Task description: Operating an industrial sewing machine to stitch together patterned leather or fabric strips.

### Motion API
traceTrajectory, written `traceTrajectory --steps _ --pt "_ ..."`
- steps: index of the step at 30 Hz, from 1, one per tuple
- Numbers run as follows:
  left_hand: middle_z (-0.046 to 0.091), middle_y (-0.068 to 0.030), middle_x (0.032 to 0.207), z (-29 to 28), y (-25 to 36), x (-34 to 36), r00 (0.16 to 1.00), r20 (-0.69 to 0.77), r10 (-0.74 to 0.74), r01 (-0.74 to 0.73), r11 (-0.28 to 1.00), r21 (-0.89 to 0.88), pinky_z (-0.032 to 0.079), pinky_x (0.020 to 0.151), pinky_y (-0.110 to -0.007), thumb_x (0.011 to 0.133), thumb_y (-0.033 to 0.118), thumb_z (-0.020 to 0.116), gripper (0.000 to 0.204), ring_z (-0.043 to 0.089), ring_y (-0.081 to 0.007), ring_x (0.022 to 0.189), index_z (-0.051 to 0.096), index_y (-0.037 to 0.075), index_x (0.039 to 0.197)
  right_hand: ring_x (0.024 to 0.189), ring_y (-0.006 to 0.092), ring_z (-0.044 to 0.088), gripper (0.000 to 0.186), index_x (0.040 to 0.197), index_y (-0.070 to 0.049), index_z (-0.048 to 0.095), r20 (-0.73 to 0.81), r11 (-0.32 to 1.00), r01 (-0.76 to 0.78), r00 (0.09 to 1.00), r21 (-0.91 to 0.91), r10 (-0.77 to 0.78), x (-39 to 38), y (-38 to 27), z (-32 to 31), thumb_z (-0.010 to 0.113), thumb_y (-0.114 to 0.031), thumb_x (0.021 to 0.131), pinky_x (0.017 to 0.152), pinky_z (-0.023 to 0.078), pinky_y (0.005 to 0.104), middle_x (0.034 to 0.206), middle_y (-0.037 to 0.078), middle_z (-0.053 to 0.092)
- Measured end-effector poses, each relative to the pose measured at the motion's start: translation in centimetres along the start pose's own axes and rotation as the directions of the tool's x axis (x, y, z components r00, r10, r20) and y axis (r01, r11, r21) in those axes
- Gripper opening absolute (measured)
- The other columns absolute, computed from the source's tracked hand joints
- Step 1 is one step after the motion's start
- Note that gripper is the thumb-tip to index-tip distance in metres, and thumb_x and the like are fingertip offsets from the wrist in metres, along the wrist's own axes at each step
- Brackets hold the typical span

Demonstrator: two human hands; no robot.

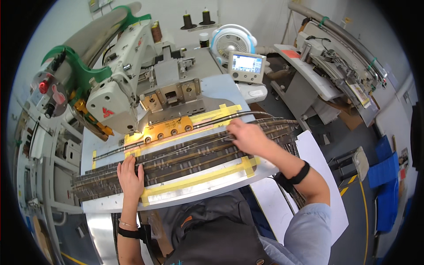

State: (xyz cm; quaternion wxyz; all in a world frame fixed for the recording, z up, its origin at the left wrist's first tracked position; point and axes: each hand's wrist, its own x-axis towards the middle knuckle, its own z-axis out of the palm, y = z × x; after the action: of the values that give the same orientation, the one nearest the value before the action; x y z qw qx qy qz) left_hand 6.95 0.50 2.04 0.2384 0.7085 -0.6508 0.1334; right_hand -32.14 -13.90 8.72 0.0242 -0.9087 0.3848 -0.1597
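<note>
Several long dark woven straps (176, 165) with brown stripes and light bars lie side by side on the sewing machine's table. My left hand (130, 174) rests flat on their left part, fingers extended. Over their right part, my right hand (247, 136) is closed in a pinch on a thin dark strap (203, 142), whose end is hidden by the fingers. Behind the bundle, a single strap (212, 118) runs through an orange-yellow clamp block (170, 129) beneath the lit head of a white sewing machine (117, 99).
Yellow tape (198, 179) lines the table's front edge. A control screen (246, 64) and a white-blue fan (233, 40) stand behind. Dark thread cones (187, 21) are at the wall. Another machine (327, 57) stands at the right, near a stool (353, 163) and blue sheets (386, 190).
</note>
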Motion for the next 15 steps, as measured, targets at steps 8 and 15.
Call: traceTrajectory --steps 8,15 --pt "0.056 -0.0147 0.124 0.3 -0.4 -0.8 0.998 -0.017 -0.061 0.062 0.998 0.026 0.027 0.108 -0.048 0.089 0.02 0.057 0.031 0.048 -0.0303 0.12 0.057 0.0 0.113 0.074 0.032 0.064 0.016 0.091 -0.005 0.061 -0.05 0.997 0.081 0.995 -0.001 -0.081 2.6 -0.6 4.8 0.064 -0.015 0.079 0.062 0.054 0.0415 0.091 0.013 0.058" --pt "0.054 -0.016 0.109 -0.3 -0.3 0.0 0.999 -0.038 -0.002 0.003 1.0 0.023 0.032 0.099 -0.045 0.089 0.019 0.055 0.03 0.048 -0.0345 0.106 0.053 0.001 0.113 0.074 0.0302 0.064 0.025 0.094 -0.004 0.059 -0.069 0.998 0.015 0.997 -0.06 -0.02 3.6 -1.9 5.5 0.07 -0.018 0.077 0.062 0.053 0.0398 0.091 0.011 0.057"
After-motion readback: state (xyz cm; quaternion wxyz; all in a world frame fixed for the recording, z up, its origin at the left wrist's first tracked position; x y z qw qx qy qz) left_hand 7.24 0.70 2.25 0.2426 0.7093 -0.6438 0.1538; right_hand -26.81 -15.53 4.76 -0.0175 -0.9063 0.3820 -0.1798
